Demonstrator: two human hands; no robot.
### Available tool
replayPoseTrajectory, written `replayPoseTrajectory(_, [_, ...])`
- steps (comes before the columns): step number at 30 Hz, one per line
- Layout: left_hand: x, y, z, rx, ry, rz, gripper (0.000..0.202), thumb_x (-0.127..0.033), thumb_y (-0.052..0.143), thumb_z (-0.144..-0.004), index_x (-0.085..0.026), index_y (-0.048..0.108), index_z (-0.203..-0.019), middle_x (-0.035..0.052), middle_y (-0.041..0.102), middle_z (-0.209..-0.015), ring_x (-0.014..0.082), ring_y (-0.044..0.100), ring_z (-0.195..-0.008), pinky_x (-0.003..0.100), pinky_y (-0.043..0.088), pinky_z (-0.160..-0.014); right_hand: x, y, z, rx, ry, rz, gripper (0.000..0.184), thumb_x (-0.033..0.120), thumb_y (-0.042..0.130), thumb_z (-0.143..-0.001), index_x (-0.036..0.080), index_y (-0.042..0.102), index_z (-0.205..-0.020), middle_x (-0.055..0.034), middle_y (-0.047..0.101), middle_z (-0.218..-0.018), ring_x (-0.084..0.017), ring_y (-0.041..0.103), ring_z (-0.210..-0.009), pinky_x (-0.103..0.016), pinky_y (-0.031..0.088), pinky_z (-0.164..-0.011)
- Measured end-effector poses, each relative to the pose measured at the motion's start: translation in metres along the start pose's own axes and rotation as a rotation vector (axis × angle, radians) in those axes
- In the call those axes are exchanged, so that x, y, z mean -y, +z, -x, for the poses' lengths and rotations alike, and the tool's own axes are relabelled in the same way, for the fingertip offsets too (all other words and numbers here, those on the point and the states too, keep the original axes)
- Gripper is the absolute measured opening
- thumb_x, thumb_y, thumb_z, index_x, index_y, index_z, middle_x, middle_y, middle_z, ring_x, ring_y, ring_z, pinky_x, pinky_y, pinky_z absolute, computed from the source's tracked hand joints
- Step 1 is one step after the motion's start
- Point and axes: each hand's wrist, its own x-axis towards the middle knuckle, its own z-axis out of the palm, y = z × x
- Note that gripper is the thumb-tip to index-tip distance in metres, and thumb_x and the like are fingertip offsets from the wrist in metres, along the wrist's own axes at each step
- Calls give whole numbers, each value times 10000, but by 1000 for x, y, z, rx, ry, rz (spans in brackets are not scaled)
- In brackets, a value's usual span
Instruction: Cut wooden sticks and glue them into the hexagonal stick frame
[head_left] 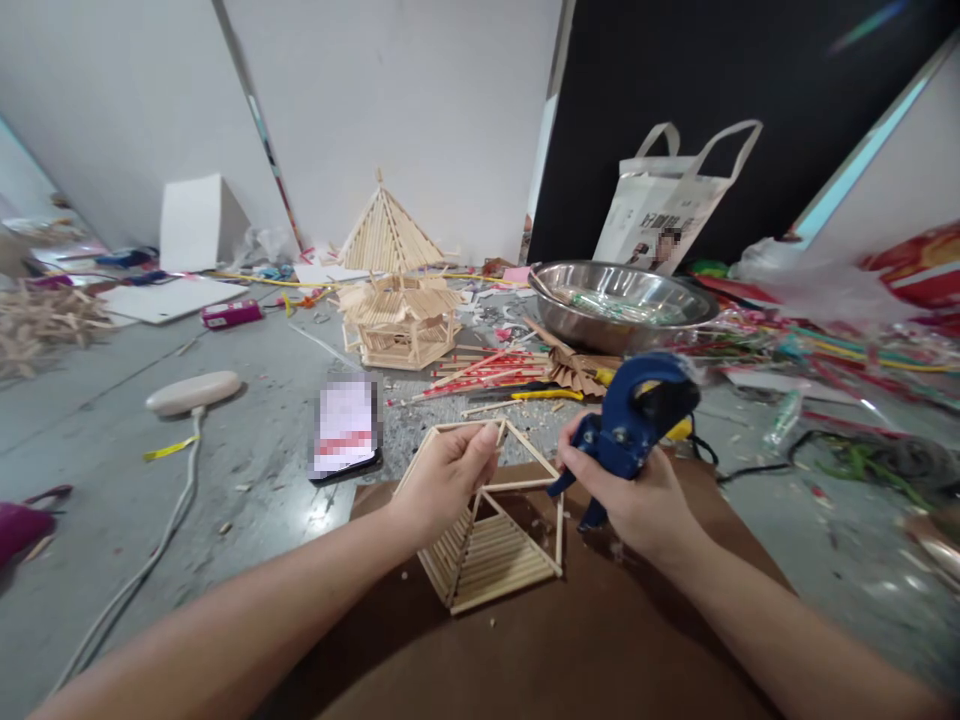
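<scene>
My left hand [454, 475] is closed in a pinch, with a short end of a thin wooden stick [501, 432] showing at the thumb tip. Just below it, on a brown sheet [600, 640], lies a roof-like frame of wooden sticks [510, 555]. Its near panels are filled with parallel sticks, while other panels are bare outlines. The left hand hides part of the frame. In my right hand [637, 495] is a blue pipe cutter [637, 410], its handles pointing down to the left beside the frame's right edge.
Behind stands a stick-built pavilion [401, 320] with a pointed roof. Red-tipped sticks [487, 372] and yellow-handled pliers [547, 394] lie before it. A phone [345, 430], a white corded device [193, 392], a steel basin [622, 325] and a tote bag [660, 210] surround the work.
</scene>
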Motion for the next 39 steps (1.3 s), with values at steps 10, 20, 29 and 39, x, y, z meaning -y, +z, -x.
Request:
replayPoseTrajectory(10, [-3,18,4,121,-110,176,340,-452,412,-741,-142,391,-603,-65,299,-492,27,238,-422,175,185,-386,-7,8,12,179,-183,311,136,256,477,-712,216,494,-841,5,575,-746,-118,537,-650,-236,435,-602])
replayPoseTrajectory(20, [-5,2,1,262,10,-69,200,-310,446,-758,-134,522,-700,-9,516,-592,52,437,-519,179,351,-499,-9,5,8,202,-183,266,121,246,469,-712,195,469,-822,-4,553,-742,-122,526,-679,-245,426,-642])
replayPoseTrajectory(29, [-1,-7,-1,-79,172,-229,204,-324,427,-770,-147,526,-756,19,571,-680,67,463,-551,175,356,-480,-4,-8,-2,45,-329,510,343,226,485,-677,187,393,-1004,-57,521,-885,-159,503,-754,-287,405,-677])
replayPoseTrajectory(39, [3,-6,2,-125,341,-353,138,-266,455,-757,-149,527,-754,1,552,-661,70,470,-588,182,376,-553,-17,-7,-8,225,-391,886,393,184,475,-595,148,424,-983,-105,537,-953,-234,473,-893,-363,369,-763])
